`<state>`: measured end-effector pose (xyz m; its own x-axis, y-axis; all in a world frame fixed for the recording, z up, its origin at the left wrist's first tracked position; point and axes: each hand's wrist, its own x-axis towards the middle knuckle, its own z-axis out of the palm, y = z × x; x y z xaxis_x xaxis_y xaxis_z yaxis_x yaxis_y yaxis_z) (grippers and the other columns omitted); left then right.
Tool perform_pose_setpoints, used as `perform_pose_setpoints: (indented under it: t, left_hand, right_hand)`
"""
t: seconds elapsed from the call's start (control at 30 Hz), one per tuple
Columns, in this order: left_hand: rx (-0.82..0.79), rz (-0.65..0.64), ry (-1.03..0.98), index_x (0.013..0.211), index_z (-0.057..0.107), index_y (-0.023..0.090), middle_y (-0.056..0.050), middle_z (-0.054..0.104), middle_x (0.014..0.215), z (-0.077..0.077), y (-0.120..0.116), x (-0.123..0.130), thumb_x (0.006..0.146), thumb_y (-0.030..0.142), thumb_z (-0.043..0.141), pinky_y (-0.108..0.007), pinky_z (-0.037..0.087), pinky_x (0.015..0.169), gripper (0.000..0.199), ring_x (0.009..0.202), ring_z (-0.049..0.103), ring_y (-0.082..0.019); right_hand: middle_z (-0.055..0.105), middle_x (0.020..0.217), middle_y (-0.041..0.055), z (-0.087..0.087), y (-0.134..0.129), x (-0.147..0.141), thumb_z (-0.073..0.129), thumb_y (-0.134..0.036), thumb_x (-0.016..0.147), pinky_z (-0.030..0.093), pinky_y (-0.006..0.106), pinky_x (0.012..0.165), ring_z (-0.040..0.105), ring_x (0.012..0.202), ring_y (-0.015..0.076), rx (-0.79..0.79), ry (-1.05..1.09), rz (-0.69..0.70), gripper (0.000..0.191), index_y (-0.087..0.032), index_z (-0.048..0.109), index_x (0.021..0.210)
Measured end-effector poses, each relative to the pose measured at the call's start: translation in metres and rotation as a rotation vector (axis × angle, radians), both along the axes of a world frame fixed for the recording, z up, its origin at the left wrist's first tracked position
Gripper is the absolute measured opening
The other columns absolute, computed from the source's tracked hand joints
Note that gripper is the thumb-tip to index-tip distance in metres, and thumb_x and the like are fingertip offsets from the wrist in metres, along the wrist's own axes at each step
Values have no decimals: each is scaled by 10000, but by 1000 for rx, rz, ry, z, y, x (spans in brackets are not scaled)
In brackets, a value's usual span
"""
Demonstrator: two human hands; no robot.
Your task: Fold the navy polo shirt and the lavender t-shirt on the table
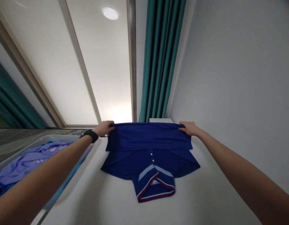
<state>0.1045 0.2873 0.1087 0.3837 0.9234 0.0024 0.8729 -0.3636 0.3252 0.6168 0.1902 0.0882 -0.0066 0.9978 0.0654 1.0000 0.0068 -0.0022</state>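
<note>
Navy-blue polo shirt [168,162], one, on white surface [116,206]; two buttons [152,157] below grips. Left grip [111,126], right grip [182,126] pinching its raised fold. No legible writing.

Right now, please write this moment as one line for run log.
left hand: grips shirt edge | right hand: grips opposite end | shirt: partly folded, collar toward camera | bin: clothes inside

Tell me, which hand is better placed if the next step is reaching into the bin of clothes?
Probably the left: the left hand is nearer the bin, while the right hand is across the blue shirt. Both grip the shirt, so the left would have to let go first.
</note>
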Motion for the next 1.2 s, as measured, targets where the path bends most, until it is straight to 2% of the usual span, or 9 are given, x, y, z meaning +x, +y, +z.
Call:
perform_pose_setpoints:
  t: [0.2, 0.37, 0.5, 0.63, 0.73, 0.8, 0.9, 1.07, 1.2]
  left_hand:
    - [193, -30, -46, 884, 629, 184, -23, 684, 758, 16, -33, -4, 828, 372, 482, -271, 496, 649, 245, 701, 663, -192]
    - [306, -51, -65, 899, 632, 189, -58, 719, 875, 17, -88, -14, 849, 378, 456, -316, 489, 752, 263, 837, 658, -234]
    - [289, -23, -106, 969, 621, 218, -46, 730, 886, -8, -151, -26, 883, 383, 436, -332, 503, 742, 262, 826, 674, -248]
    - [221, -53, -139, 1050, 621, 245, -73, 731, 1033, -59, -209, -39, 880, 380, 440, -359, 530, 838, 282, 940, 685, -266]
    - [213, -72, -171, 1108, 609, 267, -67, 706, 1155, -98, -235, -48, 870, 347, 436, -383, 525, 940, 305, 1054, 669, -267]
    - [228, -80, -173, 1105, 615, 264, -74, 693, 1197, -115, -245, -52, 876, 354, 437, -391, 523, 976, 304, 1093, 661, -264]
    - [248, -158, -129, 1040, 645, 258, -75, 647, 1290, -125, -253, -53, 888, 355, 446, -385, 488, 1046, 269, 1216, 594, -256]
    - [251, -239, -51, 1068, 661, 257, -56, 562, 1400, -118, -258, -53, 919, 373, 444, -384, 415, 1123, 288, 1352, 458, -237]
    - [226, -246, -35, 1112, 662, 243, -51, 530, 1432, -115, -247, -58, 928, 383, 441, -381, 381, 1147, 320, 1373, 430, -232]
  right_hand:
    - [712, 1067, 71, 22, -39, -6, 491, -311, 904, 386, 378, 826, 617, 1007, 278, 106, -39, 1, 182, -244, 617, 1018]
    - [717, 935, 53, 13, -99, -11, 492, -306, 900, 371, 343, 768, 634, 902, 253, 209, -2, 69, 141, -247, 613, 940]
    - [715, 927, 56, -27, -162, -15, 468, -307, 909, 372, 368, 815, 636, 896, 242, 271, 89, 111, 161, -255, 617, 943]
    - [713, 1053, 65, -90, -221, -20, 491, -211, 817, 377, 409, 888, 628, 1023, 262, 299, 158, 89, 268, -277, 620, 1042]
    - [704, 1133, 60, -130, -246, -22, 468, -158, 741, 389, 441, 911, 617, 1095, 273, 307, 213, 50, 386, -294, 616, 1070]
    - [691, 1174, 67, -145, -253, -23, 455, -146, 706, 390, 455, 925, 610, 1120, 277, 327, 249, 37, 398, -287, 615, 1042]
    - [680, 1191, 85, -152, -254, -23, 440, -152, 695, 389, 469, 941, 604, 1136, 282, 351, 295, 21, 372, -268, 602, 1009]
    - [683, 1181, 96, -149, -254, -25, 434, -158, 686, 389, 483, 955, 613, 1123, 286, 358, 304, 2, 364, -254, 594, 998]
    - [679, 1193, 100, -148, -258, -31, 433, -146, 702, 383, 484, 960, 609, 1131, 287, 357, 268, 12, 376, -254, 602, 1020]
